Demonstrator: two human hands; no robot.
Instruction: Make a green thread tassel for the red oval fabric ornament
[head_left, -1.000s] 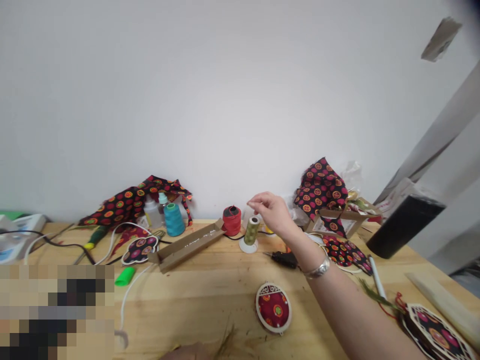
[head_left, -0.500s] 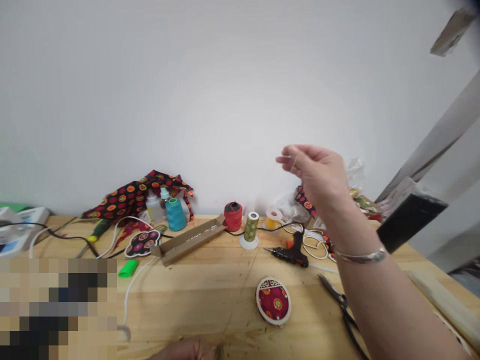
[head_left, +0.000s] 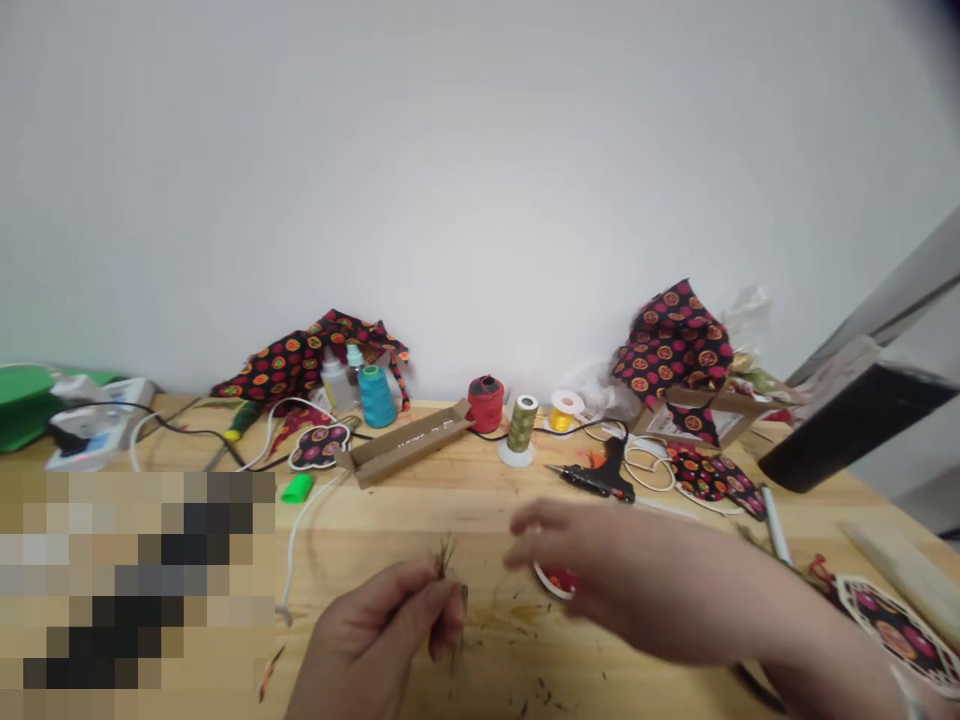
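Observation:
At the lower middle, my left hand (head_left: 390, 635) is closed in a pinch on a small bundle of olive-brown threads (head_left: 448, 552). Frayed thread ends stick up above its fingertips, and more strands hang below. My right hand (head_left: 600, 570) is beside it, smeared by motion, so whether its fingers hold a thread cannot be made out. Beneath the right hand lies a round ornament (head_left: 559, 588) of red patterned fabric in a pale frame, mostly hidden. Behind the hands stands a spool of olive thread (head_left: 522, 425) on a white base.
A black glue gun (head_left: 600, 472) lies behind my right hand. Along the wall are a cardboard tray (head_left: 412, 445), a red thread spool (head_left: 486, 405), a teal thread cone (head_left: 376, 398) and patterned cloth (head_left: 675, 340). Another framed ornament (head_left: 892, 625) is at the right edge.
My right hand has come down from high in front of the wall to just above the table. My left hand has risen into view with the threads. The view has shifted somewhat.

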